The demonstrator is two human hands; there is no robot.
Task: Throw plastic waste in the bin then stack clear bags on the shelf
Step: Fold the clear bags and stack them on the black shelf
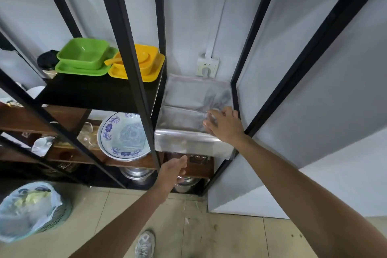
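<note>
The fingers [211, 120] of the right hand [225, 124] were spread and lay flat on the stack of clear bags [188, 111], gripping nothing; that looked like a press to flatten and square the slippery plastic against the right side of its bay, so that it would not slide off. The left hand [173, 170] hung open and empty below the front edge of the stack, fingers loosely extended and clear of it, probably placed to catch or tuck the overhanging fold. The bags lay on the shelf [150, 132] in the narrow right bay of the black metal frame, just under a wall socket [207, 66], their front edge drooping over the shelf lip; how many bags made up the stack could not be told, as the layers blurred together. The bin [31, 211], one lined basket at lower left on the floor, already held pale crumpled waste, so the first half of the task appeared done. Beside the stack stood two sets of plastic dishes, one green bowl and tray [85, 57] and one yellow bowl and tray [138, 65], and one blue-patterned bowl [123, 134] below.
</note>
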